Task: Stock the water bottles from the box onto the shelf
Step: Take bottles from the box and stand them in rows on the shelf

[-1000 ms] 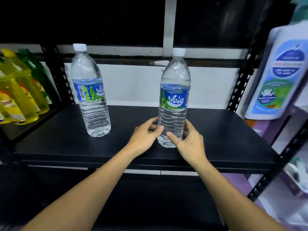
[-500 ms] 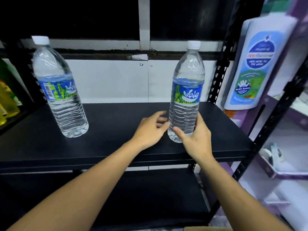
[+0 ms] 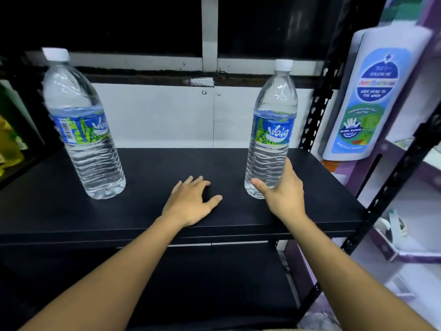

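Two clear water bottles with white caps and blue-green labels stand upright on the black shelf (image 3: 167, 168). The left bottle (image 3: 83, 130) stands alone near the shelf's left side. The right bottle (image 3: 270, 137) stands near the right end, and my right hand (image 3: 281, 189) wraps around its base, thumb in front. My left hand (image 3: 191, 201) rests flat on the shelf between the two bottles, fingers spread, holding nothing. The box is not in view.
A black slotted upright (image 3: 317, 103) borders the shelf on the right. Beyond it stands a large white wash bottle (image 3: 372, 96) on a purple rack. Yellow bottles (image 3: 9, 144) sit on the neighbouring shelf at far left. A lower black shelf (image 3: 191, 283) lies beneath.
My left hand has let go of the right bottle and dropped flat onto the shelf. The right bottle, held by my right hand, has shifted rightward, away from the left bottle.
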The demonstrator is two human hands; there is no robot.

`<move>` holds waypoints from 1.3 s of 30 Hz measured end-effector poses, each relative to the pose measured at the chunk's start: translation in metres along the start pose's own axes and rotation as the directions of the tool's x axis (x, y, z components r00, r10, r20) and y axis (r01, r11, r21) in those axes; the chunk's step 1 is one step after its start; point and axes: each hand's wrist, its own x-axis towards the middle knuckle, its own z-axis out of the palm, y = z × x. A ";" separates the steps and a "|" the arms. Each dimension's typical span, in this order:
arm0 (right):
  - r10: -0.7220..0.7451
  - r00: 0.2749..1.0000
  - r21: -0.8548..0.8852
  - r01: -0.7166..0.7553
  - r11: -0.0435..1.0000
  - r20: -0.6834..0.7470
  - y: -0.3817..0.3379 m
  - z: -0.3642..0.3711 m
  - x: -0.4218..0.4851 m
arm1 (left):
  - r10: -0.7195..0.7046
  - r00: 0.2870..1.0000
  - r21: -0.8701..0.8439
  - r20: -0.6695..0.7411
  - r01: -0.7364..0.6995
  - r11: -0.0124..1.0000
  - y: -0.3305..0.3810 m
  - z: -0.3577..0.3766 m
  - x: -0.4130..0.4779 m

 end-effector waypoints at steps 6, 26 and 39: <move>0.064 0.998 -0.042 -0.063 0.997 0.024 -0.006 0.017 0.024 | -0.032 0.999 0.016 0.034 0.031 0.999 -0.002 -0.001 0.000; 0.145 0.986 -0.056 -0.141 0.988 0.076 -0.012 0.062 0.089 | -0.028 1.000 0.056 0.014 0.027 0.998 -0.001 0.001 0.001; 0.145 0.989 -0.009 -0.144 0.989 0.035 -0.002 0.081 0.091 | -0.038 0.999 -0.016 0.004 0.039 0.999 0.000 0.002 0.005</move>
